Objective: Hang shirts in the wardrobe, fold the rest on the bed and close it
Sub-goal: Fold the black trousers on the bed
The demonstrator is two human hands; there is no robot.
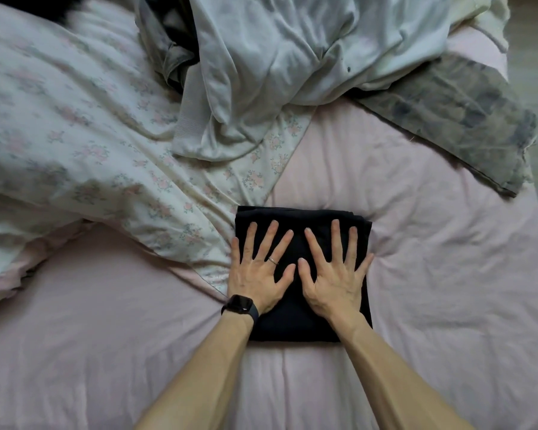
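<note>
We look down at a bed (106, 352) covered in a pale pink sheet. Near its middle lies a black garment (295, 324), folded into a neat, nearly square packet. Both our hands lie flat on top of it, fingers straight and spread wide, palms down. The left hand (258, 274) covers the left half of the packet, its little finger at the packet's left edge. It wears a thin ring (273, 261) on one finger and a dark watch (240, 306) on the wrist. The right hand (334, 274) covers the right half, its little finger reaching the right edge. The two thumbs nearly meet over the middle of the fabric.

A flowered duvet (75, 135) is bunched over the left part of the bed, and one corner of it runs down to touch the left edge of the black garment. Farther up, well apart from our hands, a crumpled white garment (277, 57) lies in a heap. A grey mottled garment (466, 119) stretches out from under it toward the bed's right edge.
</note>
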